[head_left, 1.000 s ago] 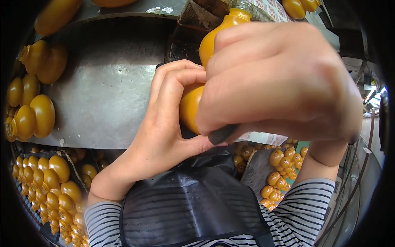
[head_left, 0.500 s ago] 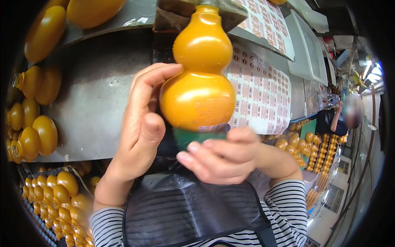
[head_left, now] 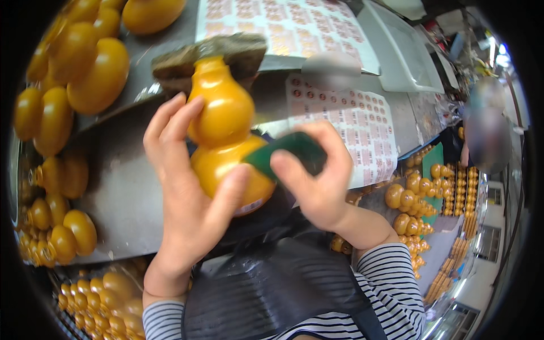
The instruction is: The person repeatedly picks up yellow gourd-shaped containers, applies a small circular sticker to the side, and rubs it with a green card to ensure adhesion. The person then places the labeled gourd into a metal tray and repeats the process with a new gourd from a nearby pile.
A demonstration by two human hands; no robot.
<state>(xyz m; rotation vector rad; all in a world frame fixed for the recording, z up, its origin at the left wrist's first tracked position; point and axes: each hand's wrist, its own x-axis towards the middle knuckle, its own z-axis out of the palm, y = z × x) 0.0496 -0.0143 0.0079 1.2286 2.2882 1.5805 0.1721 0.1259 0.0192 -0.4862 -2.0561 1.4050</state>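
Note:
A glossy yellow-orange gourd-shaped bottle (head_left: 224, 116) lies before me, its narrow neck pointing away against a rough brown block (head_left: 249, 51). My left hand (head_left: 190, 175) grips it along the left side, fingers at the upper bulb and thumb on the lower one. In my right hand (head_left: 323, 190) is a flat dark green pad, perhaps a scraper (head_left: 292, 150), pinched between thumb and fingers. Its left end touches the lower bulb. Part of a printed label (head_left: 249, 207) shows near the bottle's base; the rest of that bulb is partly hidden by the pad and my thumb.
Sheets of printed stickers (head_left: 345, 122) lie right of the bottle and beyond it, beside a white tray (head_left: 399, 48). Similar gourd bottles (head_left: 99, 76) crowd the left, with more at lower left (head_left: 99, 300) and right (head_left: 411, 195). Another person (head_left: 484, 127) is at far right.
My right hand has moved up from the bottle's base to its lower bulb, bringing the green pad along its right side. The bottle now appears further left and tilted, still in my left hand.

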